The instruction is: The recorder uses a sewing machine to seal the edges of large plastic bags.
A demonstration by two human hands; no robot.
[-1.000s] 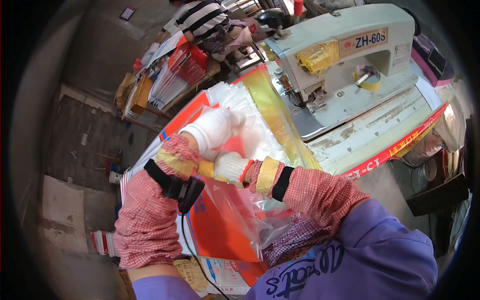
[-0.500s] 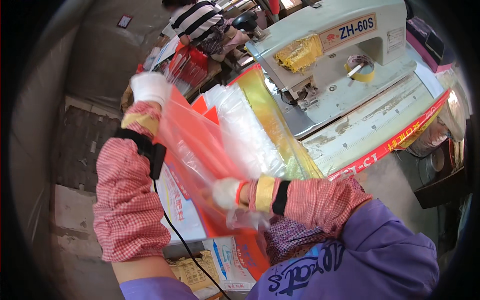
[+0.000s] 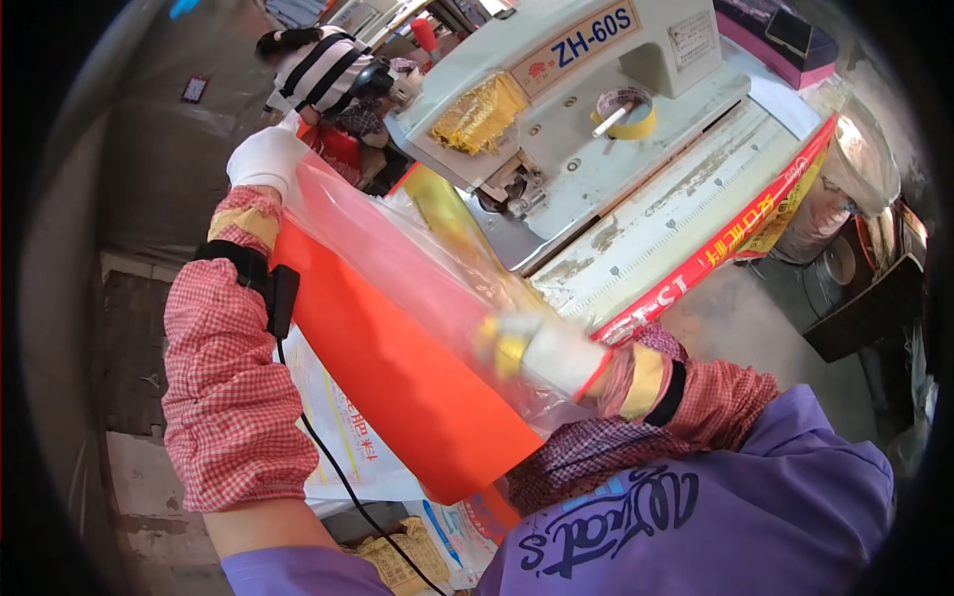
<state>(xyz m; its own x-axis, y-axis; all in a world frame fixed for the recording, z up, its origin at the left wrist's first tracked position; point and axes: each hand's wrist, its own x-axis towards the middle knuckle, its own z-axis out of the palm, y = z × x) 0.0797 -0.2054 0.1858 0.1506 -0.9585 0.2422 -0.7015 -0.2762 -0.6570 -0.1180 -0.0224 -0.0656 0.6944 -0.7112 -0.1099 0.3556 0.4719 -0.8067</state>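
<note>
A long clear plastic bag (image 3: 397, 253) with a bright orange sheet (image 3: 417, 387) inside it is held slantwise in the air, above the near left edge of a sewing table (image 3: 686, 223), running from far left down to near right. The left hand (image 3: 263, 159), in a white glove, is closed around the bag's far upper end. The right hand (image 3: 542, 348), also gloved in white, grips the bag's near lower end, with the plastic bunched just below it. Both forearms wear red checked sleeve covers, and a black band with a cable (image 3: 323, 447) sits on the left wrist.

Beneath the bag, printed white sheets (image 3: 333, 437) lie stacked at the near left. Just to the right stands a pale green industrial sewing machine (image 3: 556, 89) on the worn, scuffed table. A roll of yellow tape (image 3: 626, 114) sits on the machine's bed, and a yellow cloth (image 3: 477, 114) is draped on its left end. A red printed strip (image 3: 735, 233) runs along the table's near edge.

At the far left another person in a striped top (image 3: 318, 70) bends over their own work. The floor on the left is bare grey concrete (image 3: 129, 169), and a purple box (image 3: 785, 40) lies at the far right.
</note>
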